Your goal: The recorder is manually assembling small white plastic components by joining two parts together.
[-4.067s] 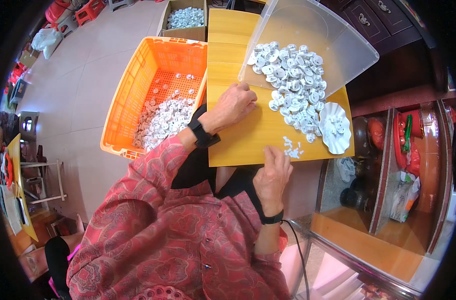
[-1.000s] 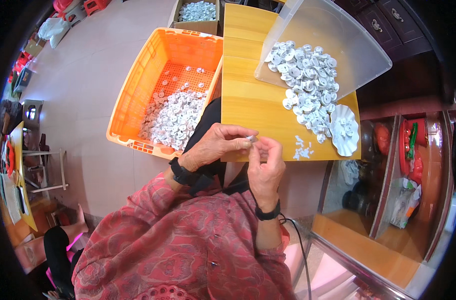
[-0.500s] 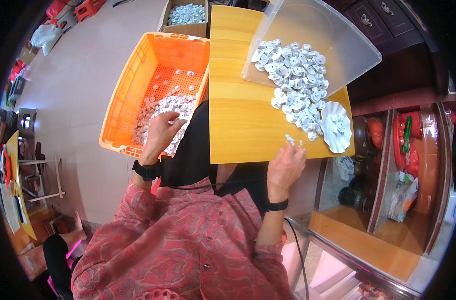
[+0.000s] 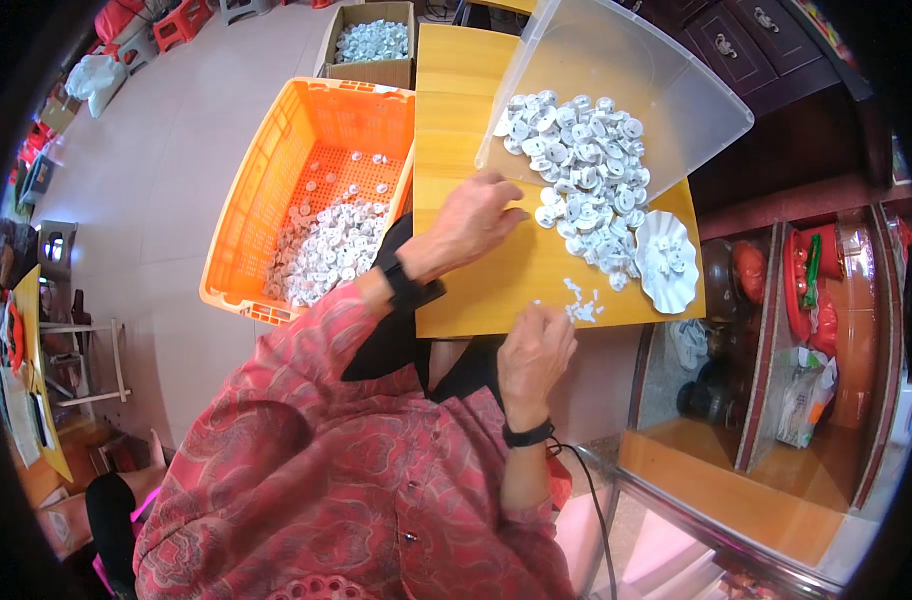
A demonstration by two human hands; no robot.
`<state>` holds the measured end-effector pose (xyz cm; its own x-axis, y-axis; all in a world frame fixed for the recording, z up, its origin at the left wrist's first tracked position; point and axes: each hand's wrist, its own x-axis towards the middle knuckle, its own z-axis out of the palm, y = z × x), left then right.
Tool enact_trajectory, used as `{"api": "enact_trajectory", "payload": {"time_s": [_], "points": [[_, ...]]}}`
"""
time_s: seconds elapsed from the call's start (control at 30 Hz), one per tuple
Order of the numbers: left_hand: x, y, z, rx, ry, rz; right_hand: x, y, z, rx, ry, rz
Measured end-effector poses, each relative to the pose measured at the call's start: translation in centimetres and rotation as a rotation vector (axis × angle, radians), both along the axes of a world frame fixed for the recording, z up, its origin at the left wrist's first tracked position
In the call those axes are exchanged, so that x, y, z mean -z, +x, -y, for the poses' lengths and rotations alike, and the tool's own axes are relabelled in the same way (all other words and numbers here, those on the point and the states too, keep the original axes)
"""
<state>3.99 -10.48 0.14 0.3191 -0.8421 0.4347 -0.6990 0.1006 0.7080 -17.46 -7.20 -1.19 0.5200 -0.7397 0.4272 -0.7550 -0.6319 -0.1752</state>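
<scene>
My left hand (image 4: 473, 222) reaches over the yellow wooden table (image 4: 476, 290) toward a heap of small white plastic parts (image 4: 586, 205) spilling from a tipped clear plastic bin (image 4: 636, 70); its fingers are spread and hold nothing I can see. At the table's near edge my right hand (image 4: 536, 352) rests with fingers curled, next to a few tiny white scraps (image 4: 582, 308); whether it pinches one is hidden. A white scalloped dish (image 4: 666, 262) with a few parts lies right of the heap.
An orange plastic crate (image 4: 276, 190) holding several white parts sits on the floor left of the table. Beyond it stands a cardboard box (image 4: 376, 40) of white parts. A dark wooden cabinet with glass shelves (image 4: 796, 330) is to the right. Red stools stand at far left.
My left hand has swung from the orange crate up to the heap on the table. The right hand stayed by the table's near edge, lowering slightly.
</scene>
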Motion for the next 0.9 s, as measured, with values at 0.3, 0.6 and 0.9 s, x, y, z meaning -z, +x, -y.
{"api": "enact_trajectory", "payload": {"time_s": [0.3,0.6,0.9], "points": [[2.2,-2.1,6.5,0.076,0.144,0.095,-0.5,-0.2,-1.6,-0.169,0.185,0.099],[2.6,-0.9,5.6,0.114,0.179,0.115,-1.2,0.1,-2.0,-0.244,0.212,0.109],[3.3,-0.4,5.0,0.159,0.149,0.12,-0.4,0.1,-2.0,-0.223,0.237,0.108]]}}
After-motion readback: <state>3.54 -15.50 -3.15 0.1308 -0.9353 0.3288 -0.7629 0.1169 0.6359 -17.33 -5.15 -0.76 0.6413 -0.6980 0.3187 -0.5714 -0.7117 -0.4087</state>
